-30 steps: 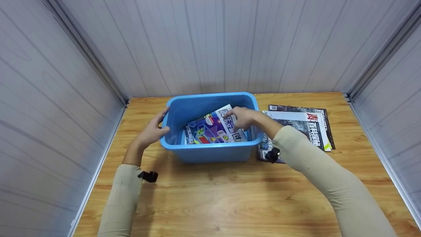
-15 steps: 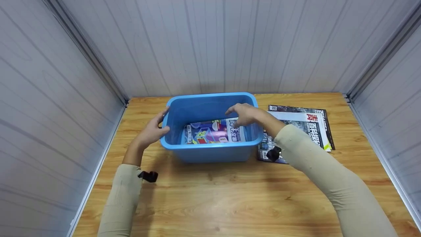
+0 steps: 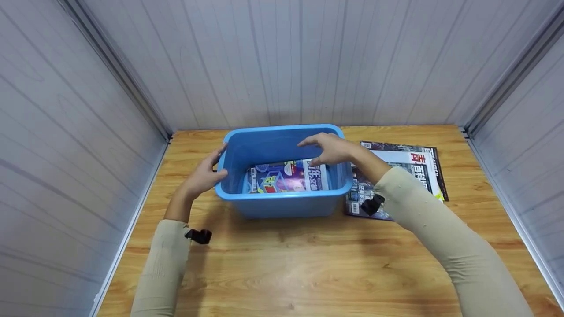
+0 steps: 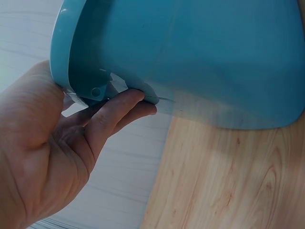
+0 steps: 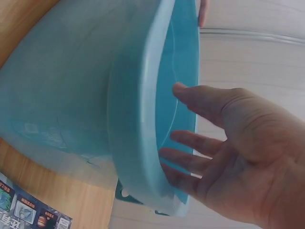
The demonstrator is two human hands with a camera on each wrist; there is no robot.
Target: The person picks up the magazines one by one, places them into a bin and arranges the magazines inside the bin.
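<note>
i'm seeing large chinese characters on the white strip of the colourful magazine (image 3: pixel 286 176) lying in the blue bin (image 3: pixel 282 200), too small to make out. the top magazine (image 3: pixel 407 169) beside it is showing a red character, possibly "青".

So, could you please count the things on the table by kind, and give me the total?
Blue plastic bins: 1, the blue bin
Magazines inside the bin: 1, the colourful magazine
Magazines stacked on the table beside the bin: at least 2 show, the magazine stack; more beneath cannot be told
Total: 4 things visible
</note>
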